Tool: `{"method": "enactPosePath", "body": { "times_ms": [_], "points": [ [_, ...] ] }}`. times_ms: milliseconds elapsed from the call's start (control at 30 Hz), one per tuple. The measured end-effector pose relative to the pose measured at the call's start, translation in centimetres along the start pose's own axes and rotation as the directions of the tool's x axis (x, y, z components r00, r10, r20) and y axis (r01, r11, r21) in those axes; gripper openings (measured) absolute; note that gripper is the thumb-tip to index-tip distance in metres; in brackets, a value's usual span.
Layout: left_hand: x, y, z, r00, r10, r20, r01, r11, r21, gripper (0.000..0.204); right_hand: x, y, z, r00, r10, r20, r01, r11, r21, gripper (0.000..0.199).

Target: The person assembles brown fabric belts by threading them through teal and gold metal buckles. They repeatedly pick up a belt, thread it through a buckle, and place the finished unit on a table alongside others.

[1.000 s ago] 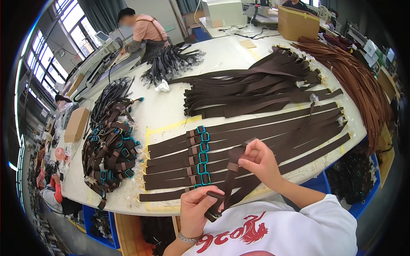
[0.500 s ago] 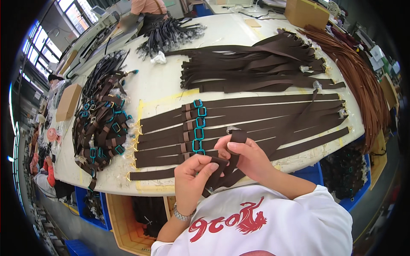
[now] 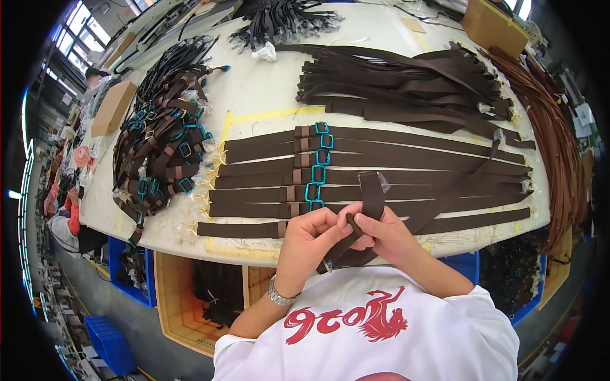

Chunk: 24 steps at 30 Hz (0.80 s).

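Observation:
My left hand [image 3: 309, 238] and my right hand [image 3: 389, 236] meet at the table's near edge, fingers closed on a dark brown webbing strap [image 3: 372, 193]. One piece of it stands up above my right hand, with clear plastic film at its tip. Another piece slants down from the fingertips toward my shirt, where a small metal fitting [image 3: 328, 267] shows. Just beyond my hands, several flat brown straps [image 3: 254, 206] lie side by side, with gold-coloured hooks at the left ends. Turquoise-covered rectangular buckles [image 3: 318, 174] form a column across them.
A tangled heap of buckled straps [image 3: 168, 149] lies on the left, beside a cardboard box [image 3: 113, 109]. Stacked brown straps [image 3: 394, 79] fill the far side of the white table [image 3: 267, 105]. Reddish-brown strips [image 3: 559, 146] hang over the right edge. Wooden bins [image 3: 175, 289] and blue crates stand below.
My hands have come together, and the strap piece at my right hand now stands higher. The view has shifted, so the table sits higher in the picture.

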<state>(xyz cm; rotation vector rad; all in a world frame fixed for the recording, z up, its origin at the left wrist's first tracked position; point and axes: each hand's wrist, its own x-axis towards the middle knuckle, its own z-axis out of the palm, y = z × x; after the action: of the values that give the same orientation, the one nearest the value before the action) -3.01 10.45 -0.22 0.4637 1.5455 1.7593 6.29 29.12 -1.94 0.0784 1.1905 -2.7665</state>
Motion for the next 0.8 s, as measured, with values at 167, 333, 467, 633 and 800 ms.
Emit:
{"method": "enactPosePath", "body": {
  "times_ms": [167, 333, 467, 633, 800],
  "points": [
    [-0.2, 0.7, -0.9, 0.985, 0.043, 0.166, -0.071, 0.984, 0.166, 0.019, -0.2, -0.8, -0.4, 1.000, -0.023, -0.018, 0.019, 0.984, -0.177, 0.021],
    [-0.5, 0.3, -1.9, 0.953, -0.079, 0.291, 0.048, 0.992, 0.113, 0.021, -0.5, -1.7, -0.1, 0.995, 0.103, -0.018, -0.103, 0.949, -0.298, 0.018],
    [-1.2, 0.9, -0.9, 0.983, -0.127, 0.135, 0.115, 0.989, 0.091, 0.020, -0.3, -1.3, -0.6, 0.995, 0.064, -0.071, -0.085, 0.938, -0.337, 0.022],
    [-1.4, 0.3, -0.2, 0.993, -0.050, 0.105, 0.026, 0.976, 0.214, 0.019, 0.9, -0.3, -0.1, 0.989, -0.094, -0.117, 0.095, 0.995, 0.001, 0.032],
    [-0.6, -0.9, 0.1, 0.995, -0.042, 0.094, 0.029, 0.991, 0.132, 0.020, 0.6, 0.3, 1.7, 0.994, 0.026, -0.109, -0.020, 0.998, 0.057, 0.035]
  ]
}}
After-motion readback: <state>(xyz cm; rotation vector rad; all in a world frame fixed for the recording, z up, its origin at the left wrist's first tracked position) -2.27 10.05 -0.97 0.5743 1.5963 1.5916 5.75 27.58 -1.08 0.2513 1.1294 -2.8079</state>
